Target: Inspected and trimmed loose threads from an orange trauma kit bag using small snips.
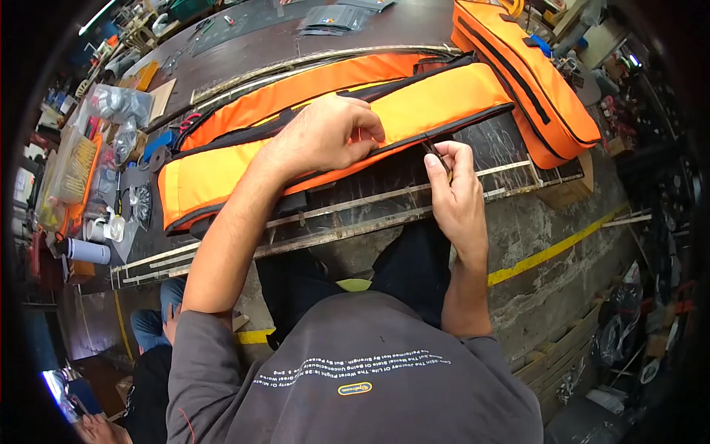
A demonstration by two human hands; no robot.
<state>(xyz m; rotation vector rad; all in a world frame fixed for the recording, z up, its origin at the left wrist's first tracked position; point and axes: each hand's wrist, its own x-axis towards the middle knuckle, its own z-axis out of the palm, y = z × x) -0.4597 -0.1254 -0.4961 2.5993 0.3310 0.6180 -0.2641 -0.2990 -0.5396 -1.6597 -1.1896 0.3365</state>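
Note:
A long orange bag with black edging lies across the table in front of me, its top side gaping so that the orange inner wall shows. My left hand rests on the front panel, fingers curled and pinching at the near edge; what is between the fingertips is too small to make out. Just right of it, my right hand is closed on small dark snips, mostly hidden by the fingers. Their tip points at the black edging of the bag.
A second orange bag with a black zip stands at the table's right end. Dark flat pieces lie at the back. At left are plastic bags, a white cup and a tape roll. Another person's hand shows lower left.

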